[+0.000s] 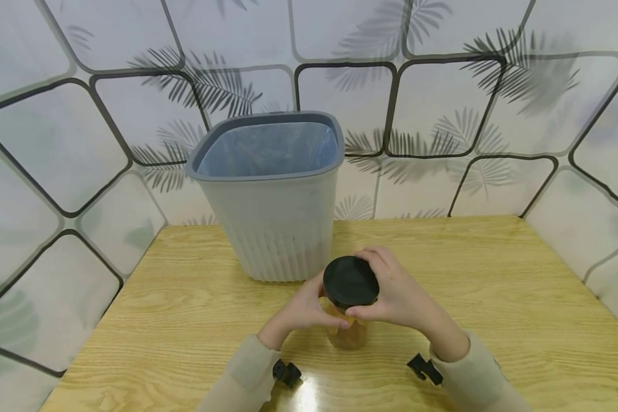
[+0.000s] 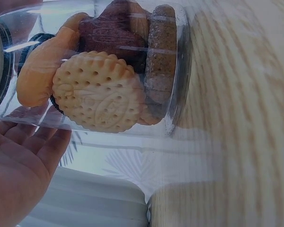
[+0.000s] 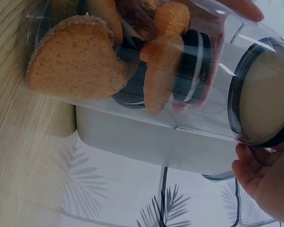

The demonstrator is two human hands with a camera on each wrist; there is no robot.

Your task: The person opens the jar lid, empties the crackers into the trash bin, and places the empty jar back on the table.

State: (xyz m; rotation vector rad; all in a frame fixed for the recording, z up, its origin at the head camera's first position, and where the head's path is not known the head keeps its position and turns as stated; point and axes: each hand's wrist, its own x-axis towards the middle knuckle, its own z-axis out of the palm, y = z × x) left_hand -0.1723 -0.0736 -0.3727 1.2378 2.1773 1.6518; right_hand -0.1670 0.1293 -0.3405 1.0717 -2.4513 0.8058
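Note:
A clear jar point(image 1: 348, 339) of cookies stands on the table, capped by a black lid point(image 1: 350, 280). My left hand point(image 1: 307, 305) holds the jar's side, its thumb across the front. Over the lid's right edge curls my right hand point(image 1: 395, 290), gripping it between thumb and fingers. Whether the lid is loosened I cannot tell. Through the clear wall the left wrist view shows a round scalloped biscuit point(image 2: 97, 92) and an orange-brown cookie point(image 2: 45, 71). A heart-shaped cookie point(image 3: 75, 59) and a dark sandwich cookie point(image 3: 194, 66) appear in the right wrist view.
A tall light-grey bin point(image 1: 288, 229) with a grey rim and a bag inside stands right behind the jar and left hand. The wooden table point(image 1: 185, 326) meets patterned walls point(image 1: 432, 114) at the back and sides.

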